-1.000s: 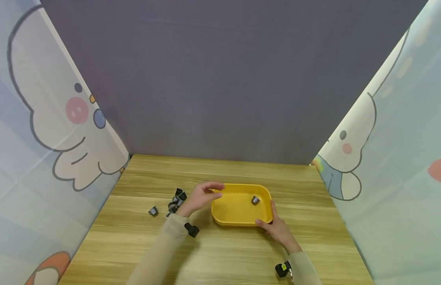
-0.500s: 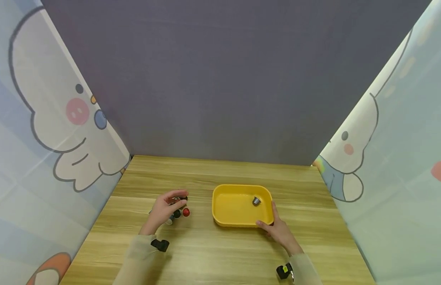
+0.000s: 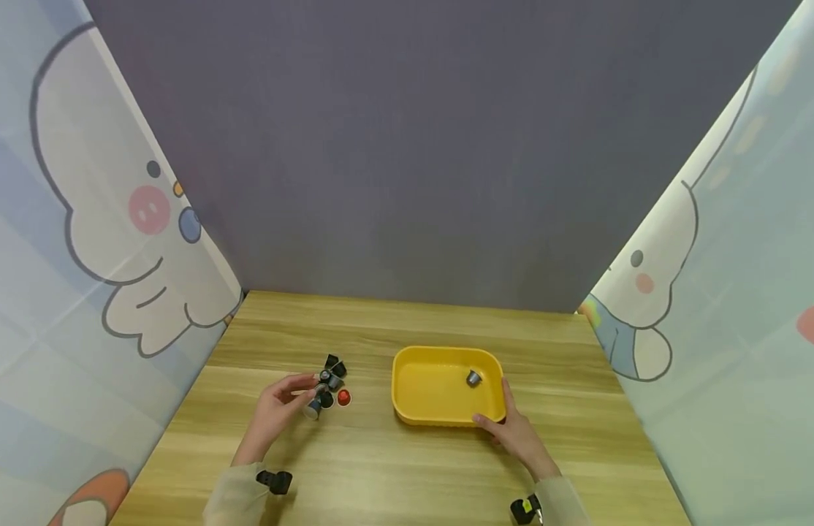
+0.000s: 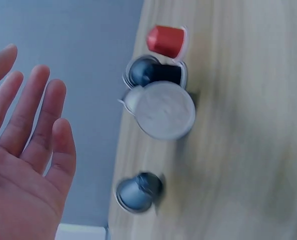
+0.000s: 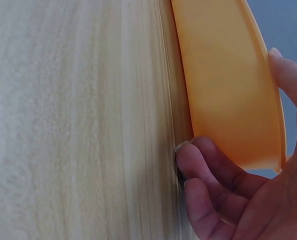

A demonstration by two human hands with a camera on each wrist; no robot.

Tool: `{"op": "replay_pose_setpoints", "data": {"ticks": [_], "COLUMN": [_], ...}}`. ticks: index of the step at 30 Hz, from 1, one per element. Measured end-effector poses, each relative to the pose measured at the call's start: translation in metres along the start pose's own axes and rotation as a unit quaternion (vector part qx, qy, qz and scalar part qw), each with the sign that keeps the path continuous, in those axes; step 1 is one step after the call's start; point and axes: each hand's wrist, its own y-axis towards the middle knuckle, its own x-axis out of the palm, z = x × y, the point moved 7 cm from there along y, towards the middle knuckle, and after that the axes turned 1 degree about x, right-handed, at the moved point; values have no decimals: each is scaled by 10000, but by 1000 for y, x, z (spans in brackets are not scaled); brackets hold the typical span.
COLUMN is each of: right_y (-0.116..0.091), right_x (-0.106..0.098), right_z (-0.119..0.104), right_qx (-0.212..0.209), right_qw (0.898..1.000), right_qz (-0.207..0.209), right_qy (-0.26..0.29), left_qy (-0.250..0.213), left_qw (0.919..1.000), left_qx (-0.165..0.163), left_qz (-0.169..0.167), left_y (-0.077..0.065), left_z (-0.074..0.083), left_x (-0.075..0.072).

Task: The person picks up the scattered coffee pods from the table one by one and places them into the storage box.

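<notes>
My left hand hovers at the left edge of a cluster of coffee capsules, its fingers loosely bent and the palm bare in the left wrist view. A red capsule lies at one end of the cluster, beside dark ones and one showing a pale round lid. One blue-grey capsule lies apart from them. My right hand grips the near right corner of a yellow plastic tray, thumb on the rim and fingers curled against its side. Inside the tray, toward the right, lies a grey capsule.
Everything rests on a wood-grain table. A grey panel stands along its back edge, and printed cartoon curtains hang at both sides. Black cameras are strapped to the wrists.
My left hand has moved left from the tray's left rim to the capsule cluster, and now sits at its left side. The right hand and the tray have stayed put.
</notes>
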Motion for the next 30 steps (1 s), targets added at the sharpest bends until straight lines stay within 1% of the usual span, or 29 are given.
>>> {"op": "replay_pose_setpoints", "data": {"ticks": [4, 11, 14, 17, 21, 25, 30], "right_y": [-2, 0, 0, 0, -1, -1, -1], "right_x": [2, 2, 2, 2, 2, 2, 2], "right_z": [2, 3, 4, 3, 2, 1, 2], "right_qx": [50, 9, 5, 27, 40, 27, 63], "right_qw": [10000, 9999, 9999, 9999, 10000, 9999, 9998], "right_qz": [-21, 30, 43, 43, 32, 28, -15], "right_qy": [62, 144, 164, 128, 60, 106, 198], "left_qy": [303, 1005, 1102, 1164, 1089, 965, 1079], "left_qw": [9992, 9935, 9921, 9907, 9909, 9925, 9919], "left_qx": [-194, -285, -368, -552, -656, -608, -520], "left_qz": [192, 447, 479, 443, 433, 437, 421], "left_y": [-9, -15, -15, -18, -21, -23, -24], "left_z": [-11, -27, -33, -42, -51, -53, -57], "left_x": [-7, -15, -17, -18, -17, -14, -12]}}
